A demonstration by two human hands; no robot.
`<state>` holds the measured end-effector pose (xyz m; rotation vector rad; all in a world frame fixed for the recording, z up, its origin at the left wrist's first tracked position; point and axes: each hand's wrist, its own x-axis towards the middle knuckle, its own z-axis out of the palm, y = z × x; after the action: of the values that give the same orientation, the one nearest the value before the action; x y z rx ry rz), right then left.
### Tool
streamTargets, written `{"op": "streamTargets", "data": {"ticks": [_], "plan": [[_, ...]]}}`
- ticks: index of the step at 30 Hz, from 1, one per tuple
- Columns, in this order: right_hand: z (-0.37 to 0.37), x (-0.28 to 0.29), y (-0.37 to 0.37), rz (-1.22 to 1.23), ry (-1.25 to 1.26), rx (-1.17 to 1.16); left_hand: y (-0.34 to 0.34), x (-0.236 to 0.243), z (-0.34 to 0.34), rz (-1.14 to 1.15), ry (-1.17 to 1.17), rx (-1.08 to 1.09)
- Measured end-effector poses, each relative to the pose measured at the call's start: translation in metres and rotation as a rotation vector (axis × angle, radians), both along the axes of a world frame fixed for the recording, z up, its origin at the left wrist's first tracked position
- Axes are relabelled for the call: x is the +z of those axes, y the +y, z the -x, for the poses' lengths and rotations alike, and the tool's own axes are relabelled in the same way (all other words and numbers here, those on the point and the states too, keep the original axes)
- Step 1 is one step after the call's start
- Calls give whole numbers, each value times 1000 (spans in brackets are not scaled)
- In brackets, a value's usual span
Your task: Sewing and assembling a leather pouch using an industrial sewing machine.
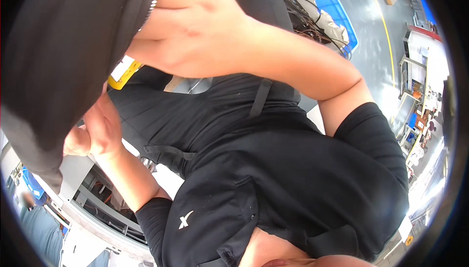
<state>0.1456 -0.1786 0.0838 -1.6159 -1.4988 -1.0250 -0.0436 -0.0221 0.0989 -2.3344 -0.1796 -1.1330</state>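
A large piece of black cloth with a metal zipper [49, 57] fills the upper left, close to the view; whether it is a garment or a bag I cannot tell. My right hand [195, 30] grips it beside the zipper, fingers partly hidden by the cloth. Lower down, my left hand [100, 125] is closed at the cloth's edge, its fingertips partly covered. Between my hands, a yellow-edged flat piece with a white face [126, 73] shows behind the cloth.
A blue bin [348, 22] with dark cables [312, 30] stands beyond my right forearm. A yellow line [383, 18] crosses the grey floor. Cluttered benches [420, 115] line the right. At lower left are a metal frame [105, 193] and another person [36, 218].
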Motion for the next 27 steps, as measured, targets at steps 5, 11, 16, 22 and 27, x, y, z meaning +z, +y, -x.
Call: {"op": "streamTargets", "data": {"ticks": [5, 11, 16, 22, 27], "plan": [[-9, 1, -4, 12, -27, 21, 20, -20, 17, 73, 8, 119], [-13, -11, 7, -75, 79, 309, 20, -15, 15, -148, 26, 166], [-17, -10, 4, -73, 70, 286, 14, -14, 8, -111, -13, 129], [-16, -12, 3, -98, 93, 317, 8, -9, 8, -112, 8, 61], [-17, -14, 4, -130, 67, 263, 4, -12, 6, -130, -22, 80]]}}
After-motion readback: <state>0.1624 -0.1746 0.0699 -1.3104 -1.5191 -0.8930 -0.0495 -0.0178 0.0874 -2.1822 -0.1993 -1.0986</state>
